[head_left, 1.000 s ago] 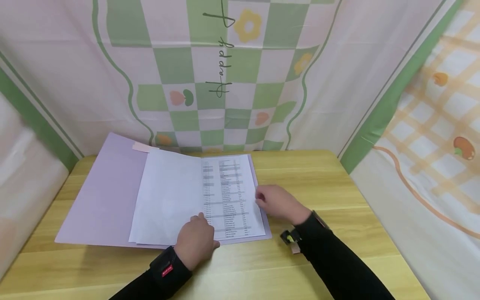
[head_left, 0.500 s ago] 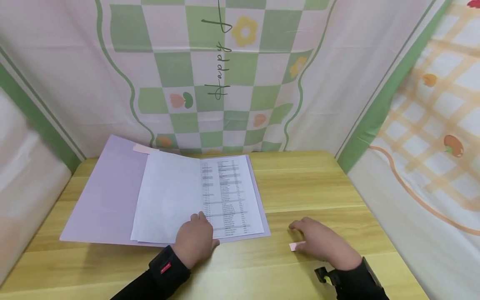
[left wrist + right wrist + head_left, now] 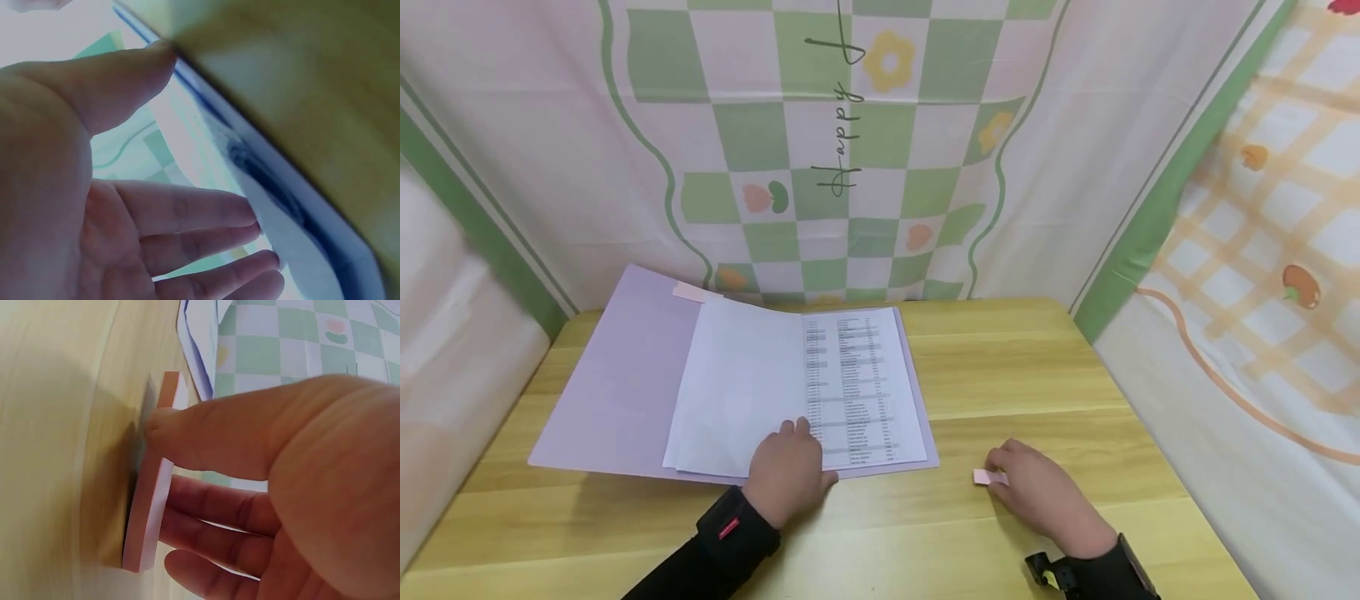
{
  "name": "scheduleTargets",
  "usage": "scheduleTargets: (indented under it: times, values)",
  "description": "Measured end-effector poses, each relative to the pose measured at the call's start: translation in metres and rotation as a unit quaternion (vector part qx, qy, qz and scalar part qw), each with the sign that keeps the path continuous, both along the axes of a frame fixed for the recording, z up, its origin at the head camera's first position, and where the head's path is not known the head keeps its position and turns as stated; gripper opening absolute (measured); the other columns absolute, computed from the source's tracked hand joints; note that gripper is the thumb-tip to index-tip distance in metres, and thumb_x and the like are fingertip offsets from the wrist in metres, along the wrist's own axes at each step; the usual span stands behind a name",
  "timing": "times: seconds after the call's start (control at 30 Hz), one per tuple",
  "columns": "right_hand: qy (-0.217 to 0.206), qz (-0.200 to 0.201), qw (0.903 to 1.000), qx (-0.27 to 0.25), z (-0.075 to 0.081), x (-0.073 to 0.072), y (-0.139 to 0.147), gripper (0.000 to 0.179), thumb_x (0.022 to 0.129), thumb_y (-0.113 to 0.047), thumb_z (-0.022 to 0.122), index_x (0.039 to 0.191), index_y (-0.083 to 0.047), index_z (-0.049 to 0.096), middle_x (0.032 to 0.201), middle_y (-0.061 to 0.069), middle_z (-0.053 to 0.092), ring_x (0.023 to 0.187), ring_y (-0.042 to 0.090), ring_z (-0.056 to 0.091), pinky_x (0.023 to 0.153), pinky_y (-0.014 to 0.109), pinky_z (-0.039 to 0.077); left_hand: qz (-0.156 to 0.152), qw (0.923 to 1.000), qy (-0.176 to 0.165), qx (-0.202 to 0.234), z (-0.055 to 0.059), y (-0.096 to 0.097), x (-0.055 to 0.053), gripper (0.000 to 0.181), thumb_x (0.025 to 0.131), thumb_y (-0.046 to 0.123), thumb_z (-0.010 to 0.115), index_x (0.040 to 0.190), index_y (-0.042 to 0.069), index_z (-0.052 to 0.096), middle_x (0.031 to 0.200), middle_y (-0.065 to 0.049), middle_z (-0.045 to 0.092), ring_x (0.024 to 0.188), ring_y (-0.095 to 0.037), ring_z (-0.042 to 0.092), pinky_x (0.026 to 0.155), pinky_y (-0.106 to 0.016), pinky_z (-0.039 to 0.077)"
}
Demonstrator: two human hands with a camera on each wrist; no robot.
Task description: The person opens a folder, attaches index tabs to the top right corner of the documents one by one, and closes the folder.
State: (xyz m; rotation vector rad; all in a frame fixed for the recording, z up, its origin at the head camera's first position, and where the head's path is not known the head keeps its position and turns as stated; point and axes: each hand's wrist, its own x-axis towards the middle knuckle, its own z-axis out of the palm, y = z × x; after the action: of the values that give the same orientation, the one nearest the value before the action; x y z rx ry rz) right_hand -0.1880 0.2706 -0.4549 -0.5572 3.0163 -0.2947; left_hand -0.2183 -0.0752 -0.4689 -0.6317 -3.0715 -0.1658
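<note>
A lilac folder (image 3: pixel 602 392) lies open on the table, with blank white paper (image 3: pixel 737 375) turned to the left and a printed sheet (image 3: pixel 868 392) on the right. My left hand (image 3: pixel 787 467) rests on the lower middle of the paper, fingers extended; in the left wrist view its fingertips touch the paper and its thumb (image 3: pixel 125 81) lies by the folder's edge. To the right of the folder, my right hand (image 3: pixel 1051 498) pinches a small pink pad of sticky notes (image 3: pixel 150 506) between thumb and fingers, at the table surface.
A pink sticky note (image 3: pixel 695 292) sticks out from the top of the turned paper. The wooden table (image 3: pixel 1000 358) ends at the back against a green and white checked curtain (image 3: pixel 880 192). More curtain hangs on both sides.
My right hand has left the printed sheet's right edge, moved right and nearer to me, and taken hold of the sticky-note pad. My left hand stays on the paper.
</note>
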Motion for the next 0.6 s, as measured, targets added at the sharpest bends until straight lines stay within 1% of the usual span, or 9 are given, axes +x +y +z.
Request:
scheduleTargets:
  times: [0.1, 0.13, 0.23, 0.33, 0.4, 0.47, 0.53, 0.57, 0.6]
  values:
    - [-0.008, -0.014, 0.9997, -0.018, 0.001, 0.001, -0.005, 0.014, 0.085, -0.015, 0.079, 0.092, -0.017, 0.067, 0.079, -0.01, 0.051, 0.066, 0.004, 0.044, 0.062, 0.029, 0.044, 0.004, 0.9999, -0.014, 0.002, 0.003, -0.001, 0.0, 0.049, 0.084, 0.046, 0.075, 0.076, -0.002, 0.07, 0.1, -0.017, 0.062, 0.079, -0.027, 0.053, 0.062, -0.04, 0.049]
    - [-0.012, -0.018, 0.9995, -0.022, 0.001, 0.001, -0.007, 0.013, 0.086, -0.016, 0.079, 0.091, -0.017, 0.067, 0.078, -0.011, 0.05, 0.065, 0.005, 0.043, 0.061, 0.029, 0.043, 0.005, 0.9998, -0.017, 0.002, 0.004, -0.002, 0.001, 0.048, 0.084, 0.045, 0.075, 0.075, -0.002, 0.07, 0.099, -0.016, 0.062, 0.079, -0.027, 0.053, 0.062, -0.04, 0.049]
    - [-0.016, -0.021, 0.9991, -0.032, 0.003, 0.002, -0.015, 0.012, 0.087, -0.017, 0.078, 0.09, -0.017, 0.067, 0.075, -0.012, 0.049, 0.062, 0.005, 0.041, 0.059, 0.028, 0.04, 0.008, 0.9998, -0.016, 0.001, 0.008, -0.005, 0.002, 0.045, 0.086, 0.042, 0.072, 0.07, 0.0, 0.067, 0.089, -0.012, 0.059, 0.076, -0.026, 0.053, 0.062, -0.04, 0.048]
    - [-0.008, -0.014, 0.9987, -0.047, 0.005, 0.0, -0.024, 0.009, 0.09, -0.02, 0.075, 0.091, -0.017, 0.067, 0.072, -0.013, 0.047, 0.061, 0.005, 0.041, 0.058, 0.027, 0.039, 0.001, 1.0, 0.002, -0.003, 0.01, -0.007, 0.001, 0.044, 0.088, 0.041, 0.07, 0.071, 0.002, 0.067, 0.078, -0.008, 0.053, 0.071, -0.025, 0.051, 0.06, -0.039, 0.046]
    - [0.001, -0.007, 0.9978, -0.066, 0.007, -0.002, -0.031, 0.008, 0.091, -0.023, 0.074, 0.091, -0.017, 0.068, 0.074, -0.014, 0.049, 0.063, 0.004, 0.044, 0.059, 0.026, 0.042, -0.03, 0.9993, 0.018, 0.012, 0.013, -0.006, -0.001, 0.04, 0.09, 0.039, 0.069, 0.075, 0.003, 0.068, 0.077, -0.006, 0.055, 0.07, -0.024, 0.052, 0.062, -0.038, 0.047]
    - [0.005, -0.006, 0.9955, -0.095, 0.011, -0.005, -0.037, 0.008, 0.092, -0.021, 0.074, 0.093, -0.016, 0.068, 0.077, -0.014, 0.053, 0.067, 0.004, 0.05, 0.063, 0.027, 0.046, -0.079, 0.9952, 0.023, 0.054, 0.014, -0.001, -0.002, 0.035, 0.093, 0.036, 0.066, 0.088, 0.003, 0.071, 0.085, -0.006, 0.062, 0.077, -0.023, 0.058, 0.07, -0.038, 0.051]
    - [0.007, -0.006, 0.9923, -0.123, 0.016, -0.007, -0.042, 0.008, 0.091, -0.02, 0.075, 0.095, -0.017, 0.069, 0.082, -0.014, 0.058, 0.074, 0.004, 0.056, 0.067, 0.029, 0.049, -0.137, 0.9839, 0.014, 0.115, 0.018, 0.007, -0.001, 0.03, 0.096, 0.032, 0.064, 0.1, 0.003, 0.072, 0.096, -0.005, 0.067, 0.087, -0.022, 0.063, 0.078, -0.037, 0.052]
    - [0.006, -0.007, 0.9903, -0.138, 0.018, -0.008, -0.045, 0.008, 0.091, -0.019, 0.075, 0.096, -0.017, 0.07, 0.086, -0.014, 0.06, 0.077, 0.004, 0.058, 0.069, 0.03, 0.051, -0.16, 0.9758, 0.002, 0.149, 0.02, 0.011, 0.0, 0.029, 0.097, 0.029, 0.063, 0.107, 0.003, 0.071, 0.102, -0.005, 0.068, 0.091, -0.02, 0.064, 0.082, -0.036, 0.052]
    - [0.005, -0.007, 0.988, -0.154, 0.021, -0.008, -0.048, 0.01, 0.09, -0.018, 0.076, 0.098, -0.017, 0.07, 0.089, -0.014, 0.062, 0.081, 0.004, 0.06, 0.071, 0.031, 0.052, -0.175, 0.9675, -0.011, 0.182, 0.02, 0.016, 0.001, 0.03, 0.098, 0.028, 0.062, 0.114, 0.004, 0.07, 0.108, -0.006, 0.069, 0.095, -0.017, 0.064, 0.084, -0.034, 0.052]
